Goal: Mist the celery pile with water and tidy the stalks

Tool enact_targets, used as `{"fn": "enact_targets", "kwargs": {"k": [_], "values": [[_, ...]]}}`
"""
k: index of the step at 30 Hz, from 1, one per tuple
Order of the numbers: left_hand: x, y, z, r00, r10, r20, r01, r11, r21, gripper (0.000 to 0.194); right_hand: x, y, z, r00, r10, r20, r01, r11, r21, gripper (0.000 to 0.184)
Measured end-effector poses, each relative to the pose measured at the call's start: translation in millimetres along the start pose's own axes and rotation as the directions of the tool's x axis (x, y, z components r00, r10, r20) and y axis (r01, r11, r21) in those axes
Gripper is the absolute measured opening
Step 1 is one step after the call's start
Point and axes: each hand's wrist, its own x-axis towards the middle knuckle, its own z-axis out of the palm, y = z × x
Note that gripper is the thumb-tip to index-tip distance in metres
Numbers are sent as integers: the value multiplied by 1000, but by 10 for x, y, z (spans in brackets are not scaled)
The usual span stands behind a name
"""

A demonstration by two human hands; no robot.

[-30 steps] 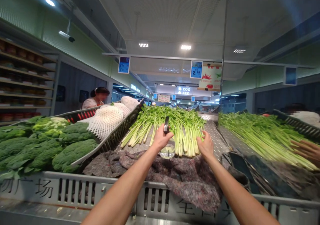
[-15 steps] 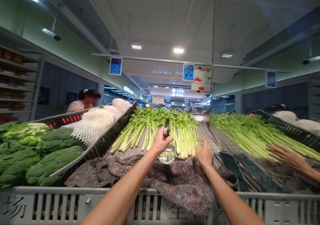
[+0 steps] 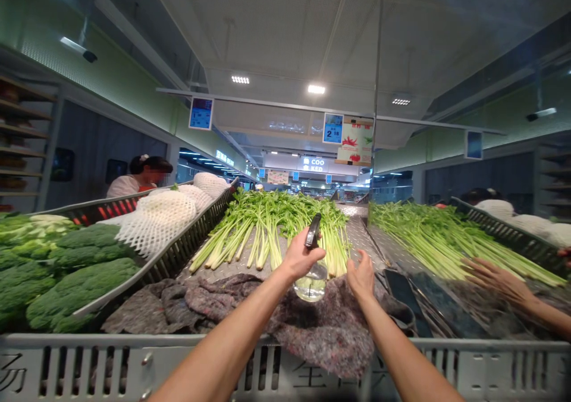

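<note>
Celery (image 3: pixel 267 219) lies fanned out on the metal bench (image 3: pixel 359 231), leaves at the far end, cut ends toward me. My L hand (image 3: pixel 302 254) grips the spray bottle (image 3: pixel 310 289) just under its black head, approx. upright in front of the celery's cut ends, w/ what looks like liquid in the btm. Can't tell if the trigger's squeezed, b/c my own hand hides it. R hand (image 3: pixel 361 274) is open, fingers loosely curled, nothing in it that I can see, at the celery's R edge; can't tell if it's touching stalks.

Imo good handling = firm wrap on the neck, index finger free for the trigger, bottle near upright so the tube should reach the liquid, R hand out of the nozzle's line. Felt cloth (image 3: pixel 325 336) is bunched nearer me than the celery; bottle base could snag there, so I'd give it clearance. Broccoli (image 3: pixel 84 277) sits L of the celery.
</note>
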Motion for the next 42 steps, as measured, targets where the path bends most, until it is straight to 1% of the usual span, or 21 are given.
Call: {"fn": "enact_targets", "kwargs": {"k": [3,6,9,11,15,17,20,23,26,30,35,39,42], "values": [[1,34,47,999,39,9,-39,999,-31,29,-13,-7,-1,1000,4,-6,-4,1000,-1,51],[18,61,112,998,63,13,-63,998,-22,23,-24,-14,-2,1000,-10,-13,10,1000,-15,51],[38,47,179,999,52,4,-52,999,10,20,-25,-20,-6,999,-25,-23,25,999,-27,51],[47,7,220,999,40,5,-40,999,9,22,-23,-25,-10,999,-25,-21,25,999,-29,51],[42,-89,292,999,15,42,-14,1000,-20,28,-26,-41,-18,1000,-24,-18,24,1000,-15,50],[30,-103,323,999,-1,54,3,1000,-29,29,-29,-50,-22,999,-28,-24,28,1000,-4,50],[13,-60,363,998,-2,70,3,1000,-27,27,-35,-60,-28,999,-18,-28,18,1000,6,50],[13,16,381,996,28,85,-27,999,-20,22,-37,-61,-30,1000,-3,-21,3,1000,4,51],[37,61,356,995,45,90,-44,999,-17,23,-35,-54,-26,1000,-2,-17,2,1000,-3,51],[98,46,249,996,59,69,-59,998,-13,30,-36,-47,-20,1000,-10,-17,10,1000,-6,51],[144,-7,94,998,60,-24,-59,997,46,25,-43,-50,-20,1000,-15,-21,15,1000,-2,50],[125,-49,30,998,50,-45,-44,991,130,21,-38,-36,-10,1000,-16,-14,16,1000,-10,50],[103,-77,-5,998,19,-64,-10,989,149,23,-32,-16,8,1000,-19,-18,19,1000,-23,48]]}}
